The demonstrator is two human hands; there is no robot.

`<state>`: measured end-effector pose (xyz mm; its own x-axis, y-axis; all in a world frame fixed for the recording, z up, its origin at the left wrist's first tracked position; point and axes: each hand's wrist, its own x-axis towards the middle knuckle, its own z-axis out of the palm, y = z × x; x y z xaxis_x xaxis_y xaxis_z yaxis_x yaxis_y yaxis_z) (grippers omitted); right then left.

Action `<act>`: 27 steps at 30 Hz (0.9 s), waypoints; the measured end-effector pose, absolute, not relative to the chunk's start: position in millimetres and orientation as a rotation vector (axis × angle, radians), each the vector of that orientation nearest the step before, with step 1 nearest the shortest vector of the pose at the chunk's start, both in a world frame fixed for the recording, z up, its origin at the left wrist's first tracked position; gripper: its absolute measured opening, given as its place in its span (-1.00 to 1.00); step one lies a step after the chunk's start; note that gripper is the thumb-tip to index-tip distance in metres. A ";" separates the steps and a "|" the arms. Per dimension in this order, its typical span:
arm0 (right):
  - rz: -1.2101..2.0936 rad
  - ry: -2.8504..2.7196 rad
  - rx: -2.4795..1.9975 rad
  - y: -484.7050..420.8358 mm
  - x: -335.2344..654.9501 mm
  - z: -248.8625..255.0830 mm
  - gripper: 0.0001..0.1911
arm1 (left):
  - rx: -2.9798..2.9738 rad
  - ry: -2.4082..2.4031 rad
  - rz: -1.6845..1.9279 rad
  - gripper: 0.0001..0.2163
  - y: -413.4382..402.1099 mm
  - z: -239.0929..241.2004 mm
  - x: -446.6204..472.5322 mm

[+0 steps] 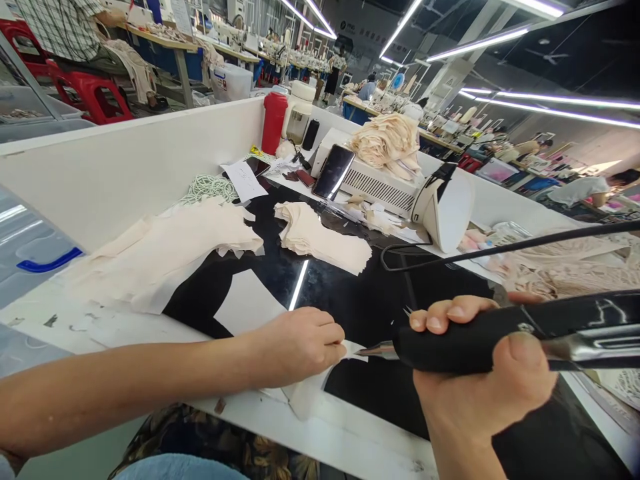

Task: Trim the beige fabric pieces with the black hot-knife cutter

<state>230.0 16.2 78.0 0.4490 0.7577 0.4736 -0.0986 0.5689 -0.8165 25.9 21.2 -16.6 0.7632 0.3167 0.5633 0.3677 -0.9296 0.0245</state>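
My left hand [300, 343] is closed, its fingertips pinching the edge of a pale fabric piece [306, 393] that hangs over the table's front edge. My right hand [480, 393] is wrapped round a thick black-handled tool [450, 343] with a narrow metal tip; I cannot tell its exact kind. The tip touches or nearly touches the fabric beside my left fingertips. A silver metal part [580, 347] lies along the handle under my right thumb, and thin points show past my fingers. Behind my left hand, a white flat piece [250, 303] lies on the black tabletop [375, 300].
Cream fabric stacks [325, 240] and layered fabric [175, 247] lie beyond my hands. A phone [334, 172] leans on a white machine [375, 190] bearing more fabric. A white cone-shaped lamp [450, 207] and a black cable [500, 250] stand right. White panels [150, 133] border the table.
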 end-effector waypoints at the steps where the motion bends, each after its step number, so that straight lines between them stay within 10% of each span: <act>1: 0.614 -0.982 -0.797 15.0 228.5 77.3 -0.54 | -2.874 -0.561 -0.889 -0.85 21.3 -16.4 26.0; 27: 0.558 -0.973 -0.810 13.7 233.2 73.3 -0.53 | -2.880 -0.544 -0.904 -0.86 20.9 -14.3 22.9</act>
<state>233.2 13.7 73.3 0.4648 0.7313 0.4991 -0.0611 0.5889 -0.8059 22.9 20.9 -14.3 0.7636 0.3110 0.5658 0.3546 -0.9344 0.0350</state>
